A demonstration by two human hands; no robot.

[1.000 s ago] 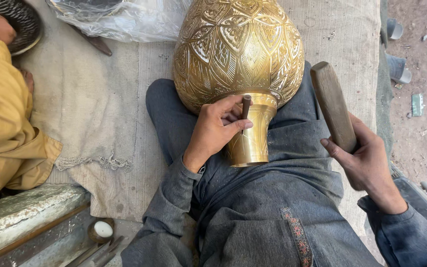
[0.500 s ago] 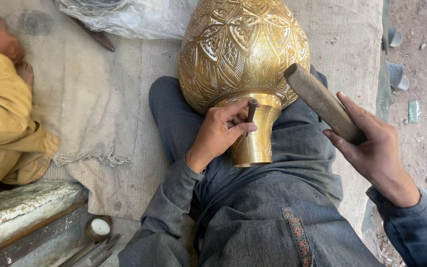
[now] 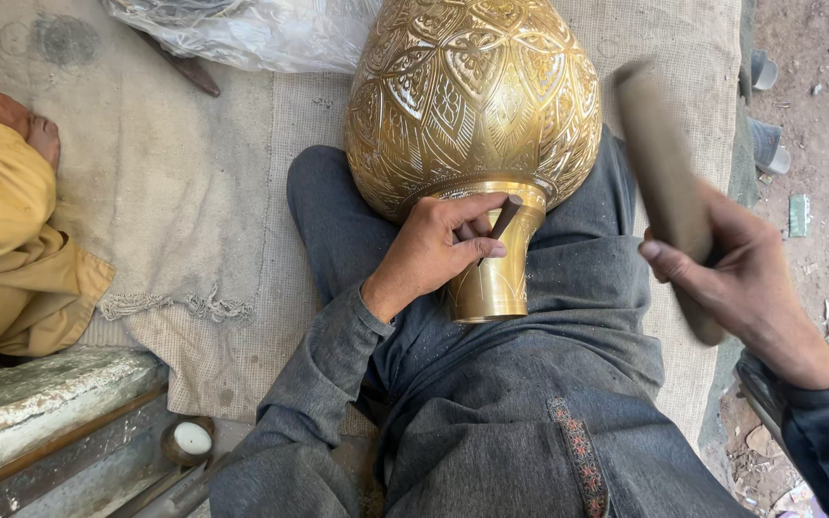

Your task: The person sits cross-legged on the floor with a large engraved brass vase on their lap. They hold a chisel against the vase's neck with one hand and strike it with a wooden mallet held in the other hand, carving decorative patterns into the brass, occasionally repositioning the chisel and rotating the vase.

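Chisel pinched in left hand fingers against brass vase.

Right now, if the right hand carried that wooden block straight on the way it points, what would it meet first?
Probably the brass vase: the wooden block in the right hand points toward its side, though depth is unclear.

Left hand pins a punch against the brass vase neck; right hand grips a blurred wooden mallet.

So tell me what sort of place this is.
Probably a floor-level metal-engraving workshop: a large engraved brass vase lies across the worker's lap on beige cloth, the left hand holds a thin dark metal chisel, and the right hand a wooden mallet.
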